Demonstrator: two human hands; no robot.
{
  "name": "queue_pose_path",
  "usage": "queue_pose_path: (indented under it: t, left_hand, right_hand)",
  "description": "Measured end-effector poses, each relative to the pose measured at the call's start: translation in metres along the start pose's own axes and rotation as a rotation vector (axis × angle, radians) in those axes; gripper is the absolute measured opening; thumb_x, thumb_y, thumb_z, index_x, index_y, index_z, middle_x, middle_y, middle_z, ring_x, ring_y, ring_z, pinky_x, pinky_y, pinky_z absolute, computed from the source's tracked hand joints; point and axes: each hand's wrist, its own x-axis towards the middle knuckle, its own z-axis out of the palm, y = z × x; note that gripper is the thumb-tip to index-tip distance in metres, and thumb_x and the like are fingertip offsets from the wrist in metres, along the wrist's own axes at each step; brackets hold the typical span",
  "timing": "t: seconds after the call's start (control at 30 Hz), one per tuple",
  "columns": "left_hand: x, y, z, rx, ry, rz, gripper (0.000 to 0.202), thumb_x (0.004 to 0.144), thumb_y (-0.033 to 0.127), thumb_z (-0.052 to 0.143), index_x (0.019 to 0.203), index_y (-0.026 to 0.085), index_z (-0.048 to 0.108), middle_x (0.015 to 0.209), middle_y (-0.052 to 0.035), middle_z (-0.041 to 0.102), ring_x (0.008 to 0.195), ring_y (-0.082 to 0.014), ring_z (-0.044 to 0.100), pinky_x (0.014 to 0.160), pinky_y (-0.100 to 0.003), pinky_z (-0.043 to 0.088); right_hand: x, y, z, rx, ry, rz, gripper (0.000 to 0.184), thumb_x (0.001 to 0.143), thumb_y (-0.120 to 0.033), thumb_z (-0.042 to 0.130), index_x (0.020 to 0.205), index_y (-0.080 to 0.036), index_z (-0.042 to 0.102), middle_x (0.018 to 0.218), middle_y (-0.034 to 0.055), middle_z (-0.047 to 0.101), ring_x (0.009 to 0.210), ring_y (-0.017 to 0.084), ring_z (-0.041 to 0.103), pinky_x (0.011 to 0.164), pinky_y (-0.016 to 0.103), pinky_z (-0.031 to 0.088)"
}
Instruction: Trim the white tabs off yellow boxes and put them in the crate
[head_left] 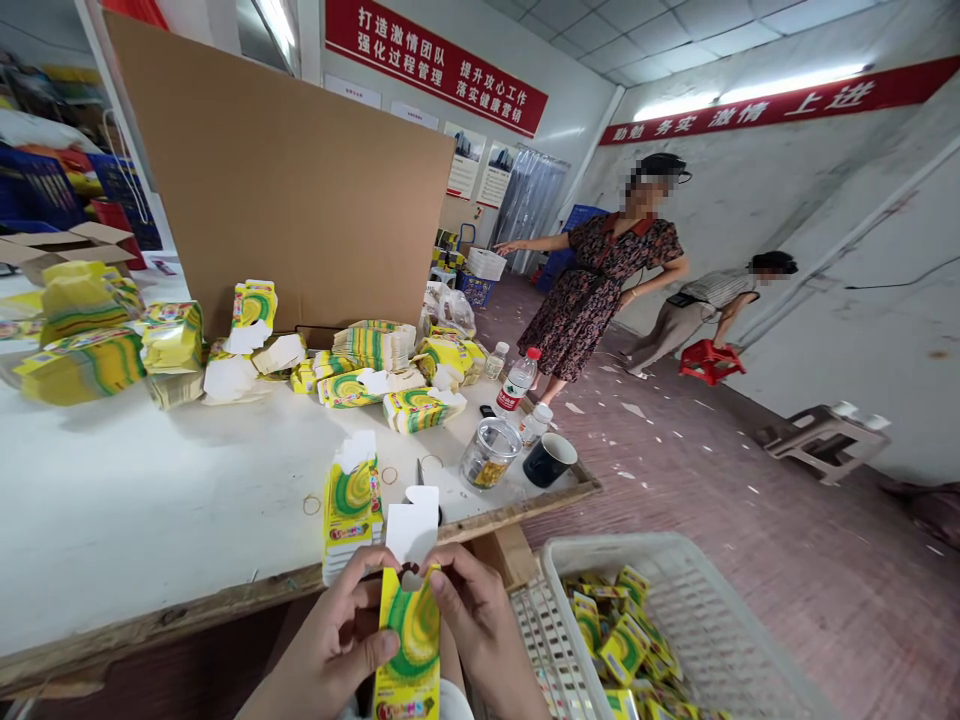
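Between my hands is a yellow and green carton [409, 640], upright with its white top flap standing open. My left hand [341, 625] grips its left side, thumb across the front and index finger at the top edge. At the upper right edge, my right hand [474, 610] pinches the carton with thumb and forefinger. What the carton holds cannot be seen. Just beyond, on the table's near edge, lies a stack of flat cartons [352, 500] of the same print. Scissors [420, 472] lie partly hidden behind the raised flap.
A white basket [720, 600] with many filled-looking cartons stands at my lower right. On the table corner are a mug [550, 460], a clear jar [491, 455] and a red-capped bottle [517, 382]. Carton bundles [375, 345] line a cardboard sheet [300, 190]. Two people stand beyond.
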Motion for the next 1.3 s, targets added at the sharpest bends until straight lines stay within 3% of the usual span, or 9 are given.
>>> queue_pose_path:
  t: [0.13,0.23,0.3,0.47,0.57,0.7,0.83,1.13,1.3]
  left_hand:
    - [0.002,-0.001,0.003,0.003,-0.019,0.002,0.058,0.076,0.042,0.079,0.124,0.029,0.051,0.101,-0.0085,0.075,0.083,-0.0268,0.072,0.073,-0.035,0.053]
    - [0.003,-0.004,0.004,-0.038,-0.01,0.045,0.084,0.077,0.043,0.078,0.144,0.033,0.029,0.113,-0.0124,0.073,0.091,-0.0287,0.073,0.077,-0.037,0.054]
    - [0.002,-0.006,0.003,-0.043,0.005,0.061,0.092,0.077,0.044,0.078,0.149,0.033,0.022,0.119,-0.0142,0.072,0.096,-0.0301,0.072,0.081,-0.039,0.055]
    - [0.001,-0.007,0.001,0.054,0.057,0.01,0.067,0.075,0.046,0.08,0.133,0.027,0.054,0.119,-0.0124,0.072,0.101,-0.031,0.071,0.086,-0.038,0.056]
    - [0.003,-0.006,-0.001,0.12,0.048,0.044,0.055,0.079,0.046,0.075,0.128,0.025,0.06,0.12,-0.0121,0.072,0.105,-0.0315,0.07,0.086,-0.037,0.058]
    - [0.007,-0.009,-0.006,0.224,0.011,0.081,0.053,0.087,0.043,0.066,0.136,0.027,0.055,0.128,-0.013,0.069,0.111,-0.0311,0.068,0.089,-0.038,0.058]
    - [0.007,-0.014,-0.008,0.277,-0.021,0.115,0.05,0.091,0.041,0.061,0.138,0.028,0.054,0.135,-0.012,0.065,0.118,-0.0304,0.065,0.095,-0.037,0.056]
    - [0.007,-0.019,0.0,0.228,0.007,0.164,0.054,0.088,0.041,0.065,0.139,0.029,0.054,0.135,-0.0127,0.065,0.113,-0.0312,0.067,0.09,-0.037,0.058]
    - [0.008,-0.019,-0.002,0.21,0.007,0.15,0.053,0.089,0.04,0.066,0.139,0.028,0.054,0.127,-0.0119,0.07,0.108,-0.0288,0.069,0.087,-0.033,0.058]
  right_hand:
    - [0.002,0.002,0.0,0.005,0.027,-0.07,0.021,0.096,-0.034,0.055,0.086,-0.022,0.07,0.087,0.0054,0.066,0.086,0.021,0.062,0.077,0.029,0.048]
    - [-0.001,0.007,0.004,0.112,0.094,-0.036,0.015,0.095,-0.032,0.059,0.105,-0.026,0.067,0.098,0.0062,0.068,0.094,0.022,0.065,0.084,0.032,0.051]
    - [-0.003,0.012,0.007,0.194,0.144,-0.008,0.03,0.093,-0.03,0.062,0.123,-0.03,0.059,0.108,0.0063,0.069,0.099,0.022,0.066,0.088,0.034,0.052]
    - [-0.005,0.014,0.002,0.047,0.084,-0.098,0.022,0.095,-0.034,0.059,0.113,-0.028,0.07,0.11,0.0078,0.069,0.104,0.024,0.064,0.093,0.037,0.05]
    - [-0.006,0.008,-0.005,-0.036,0.069,-0.166,0.028,0.096,-0.043,0.056,0.109,-0.027,0.074,0.108,0.0091,0.068,0.11,0.027,0.06,0.095,0.039,0.048]
    - [-0.007,0.007,-0.005,-0.02,-0.003,-0.04,0.032,0.089,-0.039,0.065,0.119,-0.027,0.069,0.093,0.005,0.07,0.089,0.023,0.066,0.077,0.03,0.053]
    - [-0.007,0.016,0.003,-0.115,0.002,0.094,0.04,0.085,-0.024,0.066,0.125,-0.024,0.061,0.07,-0.0032,0.062,0.061,0.014,0.057,0.055,0.02,0.044]
    - [-0.003,0.018,0.003,-0.332,-0.03,0.104,0.045,0.077,-0.012,0.061,0.119,-0.025,0.056,0.065,-0.0073,0.06,0.049,0.01,0.047,0.045,0.017,0.033]
    - [-0.001,0.02,0.006,-0.414,0.047,0.123,0.045,0.076,-0.01,0.062,0.119,-0.023,0.058,0.053,-0.0107,0.05,0.046,0.011,0.045,0.047,0.019,0.032]
